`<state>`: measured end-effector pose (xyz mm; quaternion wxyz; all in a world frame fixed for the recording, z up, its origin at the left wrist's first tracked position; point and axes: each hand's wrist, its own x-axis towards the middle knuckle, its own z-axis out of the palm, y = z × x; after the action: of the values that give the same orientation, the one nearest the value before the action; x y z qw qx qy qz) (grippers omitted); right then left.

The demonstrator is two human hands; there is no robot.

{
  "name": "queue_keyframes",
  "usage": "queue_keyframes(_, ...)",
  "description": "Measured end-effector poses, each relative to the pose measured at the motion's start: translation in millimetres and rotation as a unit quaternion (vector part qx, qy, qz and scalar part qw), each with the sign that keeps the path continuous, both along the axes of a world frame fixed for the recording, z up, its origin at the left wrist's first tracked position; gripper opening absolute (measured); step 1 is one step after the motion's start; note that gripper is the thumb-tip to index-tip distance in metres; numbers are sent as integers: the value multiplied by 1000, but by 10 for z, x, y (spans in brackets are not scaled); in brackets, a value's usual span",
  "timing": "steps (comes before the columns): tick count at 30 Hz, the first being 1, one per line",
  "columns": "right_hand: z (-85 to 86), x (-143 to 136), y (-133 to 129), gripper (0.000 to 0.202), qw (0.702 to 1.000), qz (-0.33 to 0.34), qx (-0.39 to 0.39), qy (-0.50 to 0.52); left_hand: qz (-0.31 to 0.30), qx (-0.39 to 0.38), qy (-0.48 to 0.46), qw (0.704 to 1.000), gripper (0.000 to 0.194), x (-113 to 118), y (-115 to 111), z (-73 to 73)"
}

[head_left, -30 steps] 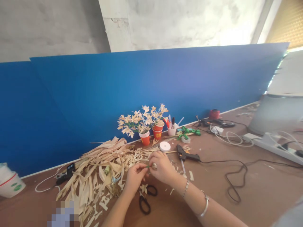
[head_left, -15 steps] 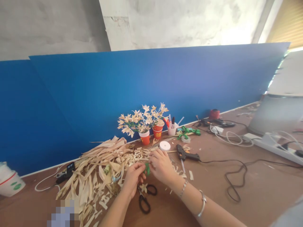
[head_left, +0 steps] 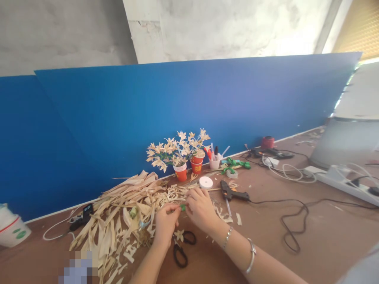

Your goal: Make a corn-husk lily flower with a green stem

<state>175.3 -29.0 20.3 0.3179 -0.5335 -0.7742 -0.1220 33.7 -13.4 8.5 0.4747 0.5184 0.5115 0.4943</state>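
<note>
Between my two hands is a small strip of green tape (head_left: 182, 207), pinched from both sides. My left hand (head_left: 166, 221) has its thumb and fingers closed on the strip's left end. My right hand (head_left: 201, 208), wearing bracelets at the wrist, grips the other end; its fingertips are partly hidden. Just below lies a pair of black-handled scissors (head_left: 180, 256), with a small pale husk flower (head_left: 179, 236) resting by the handles. A white tape roll (head_left: 206, 182) sits just beyond my right hand.
Dried husks (head_left: 118, 221) heap at the left. Husk flowers (head_left: 171, 148) stand in red paper cups (head_left: 180, 173) by the blue partition (head_left: 189, 98). A glue gun (head_left: 233, 193) trails its cord rightward. Pens fill a cup (head_left: 214, 162) beside green ribbons (head_left: 237, 164). A power strip (head_left: 346, 183) lies right.
My left hand has turned slightly, its fingers curling over more. Less of the green strip shows between my hands. My right hand stays almost in place.
</note>
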Motion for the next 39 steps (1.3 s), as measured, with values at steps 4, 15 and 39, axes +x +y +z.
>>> queue_keyframes(4, 12, 7, -7, 6, 1000, -10, 3, 13, -61, -55, -72, 994, 32, 6, -8, 29)
queue_keyframes(15, 9, 9, -9, 7, 998, 6, 24, 54, -143, -29, -79, 986, 31, -32, 27, 29)
queue_keyframes(39, -30, -4, 18, 9, 998, 1, 31, 52, -43, 67, 41, 996, 14, -63, 52, -85)
